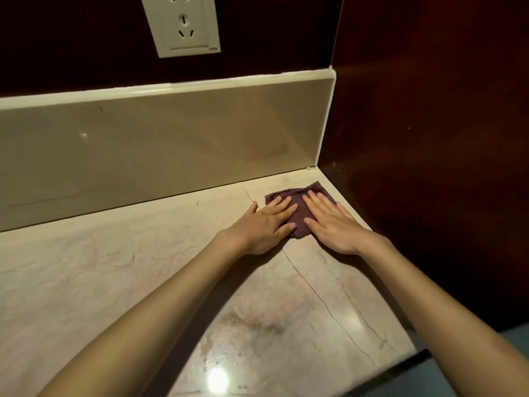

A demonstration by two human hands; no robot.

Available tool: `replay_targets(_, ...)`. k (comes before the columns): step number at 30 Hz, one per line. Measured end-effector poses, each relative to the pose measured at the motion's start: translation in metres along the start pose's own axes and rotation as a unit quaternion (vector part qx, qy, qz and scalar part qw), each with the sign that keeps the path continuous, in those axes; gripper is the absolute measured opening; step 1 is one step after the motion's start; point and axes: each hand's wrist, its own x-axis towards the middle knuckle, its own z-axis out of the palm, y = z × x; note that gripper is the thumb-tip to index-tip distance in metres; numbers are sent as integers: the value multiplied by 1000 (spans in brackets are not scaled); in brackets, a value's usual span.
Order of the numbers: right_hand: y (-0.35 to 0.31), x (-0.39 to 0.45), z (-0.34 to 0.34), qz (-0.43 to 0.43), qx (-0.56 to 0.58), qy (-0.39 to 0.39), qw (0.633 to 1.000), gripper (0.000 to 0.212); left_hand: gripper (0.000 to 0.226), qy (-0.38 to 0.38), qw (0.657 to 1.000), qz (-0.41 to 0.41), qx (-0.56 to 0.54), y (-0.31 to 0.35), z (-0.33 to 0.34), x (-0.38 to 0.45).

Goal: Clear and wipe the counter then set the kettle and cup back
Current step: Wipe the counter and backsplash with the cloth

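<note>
A small dark maroon cloth (301, 212) lies flat on the pale marble counter (120, 276), close to the far right corner. My left hand (264, 224) rests palm down on the cloth's left part, fingers stretched out. My right hand (332, 223) lies flat on its right part, fingers also extended. Both hands press on the cloth rather than grip it. No kettle or cup is in view.
A beige backsplash (160, 144) runs along the counter's far edge. A dark red-brown wall panel (429, 138) closes the right side. A white wall socket (183, 24) sits above the backsplash. A thin crack (323, 302) crosses the marble, and a wet sheen (243, 333) shows near the front.
</note>
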Motion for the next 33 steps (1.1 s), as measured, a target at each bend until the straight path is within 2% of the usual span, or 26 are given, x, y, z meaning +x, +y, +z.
replay_targets(20,18,-167,31,5,3,-6,1000,57,57,-28,999,27,6,123,44,-100)
replay_targets(33,18,-225,49,-25,17,14,999,58,57,-20,1000,22,-12,158,60,-144)
